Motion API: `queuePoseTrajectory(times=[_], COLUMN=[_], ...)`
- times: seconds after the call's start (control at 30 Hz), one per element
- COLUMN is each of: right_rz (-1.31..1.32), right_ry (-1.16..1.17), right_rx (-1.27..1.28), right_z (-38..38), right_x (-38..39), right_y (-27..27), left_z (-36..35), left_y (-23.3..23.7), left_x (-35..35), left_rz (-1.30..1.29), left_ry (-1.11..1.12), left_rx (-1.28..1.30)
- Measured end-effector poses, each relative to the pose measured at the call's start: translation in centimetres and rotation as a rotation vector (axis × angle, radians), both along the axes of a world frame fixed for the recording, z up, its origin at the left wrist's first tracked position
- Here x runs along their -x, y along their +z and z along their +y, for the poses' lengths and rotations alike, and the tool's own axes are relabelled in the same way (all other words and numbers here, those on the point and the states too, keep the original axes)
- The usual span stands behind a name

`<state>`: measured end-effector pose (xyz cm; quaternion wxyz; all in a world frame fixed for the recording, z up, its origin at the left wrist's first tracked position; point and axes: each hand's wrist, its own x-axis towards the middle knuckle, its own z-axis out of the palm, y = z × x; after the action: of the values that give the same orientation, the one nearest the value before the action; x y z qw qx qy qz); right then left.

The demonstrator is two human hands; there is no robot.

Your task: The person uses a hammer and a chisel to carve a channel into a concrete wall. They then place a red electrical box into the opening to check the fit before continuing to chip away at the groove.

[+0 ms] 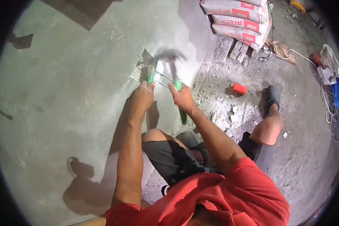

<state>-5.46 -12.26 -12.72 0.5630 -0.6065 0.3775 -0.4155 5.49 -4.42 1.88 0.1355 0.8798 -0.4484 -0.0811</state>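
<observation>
Closed, the right hand (pixel 183 98) is gripping a green-handled metal claw hammer (pixel 173 71), the left hand (pixel 143 95) a slender green tool (pixel 152 71).

Sacks (pixel 239 22) (white, with red lettering) lie stacked

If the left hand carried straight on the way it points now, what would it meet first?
Beyond the green tool it holds, the left hand would probably meet the blurred hammer head first, though depth is unclear in this single view.
</observation>
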Motion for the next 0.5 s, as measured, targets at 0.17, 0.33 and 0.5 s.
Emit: queuePoseTrajectory(times=[0.17,0.33,0.5], right_rz=[-0.228,-0.764,-0.153], right_ry=[-0.032,-0.309,-0.289], right_rx=[-0.300,-0.004,0.223], right_z=[-2.6,-5.4,-0.9], right_x=[6.3,11.5,-0.1], right_y=[5.2,10.9,-1.6], left_z=[-0.4,-0.9,-1.6], left_y=[-0.8,-1.1,0.2], left_x=[-0.2,-0.4,1.0], left_rz=[0.005,-0.125,0.117], left_ry=[0.037,0.057,0.139], left_rx=[0.026,-0.068,-0.089])
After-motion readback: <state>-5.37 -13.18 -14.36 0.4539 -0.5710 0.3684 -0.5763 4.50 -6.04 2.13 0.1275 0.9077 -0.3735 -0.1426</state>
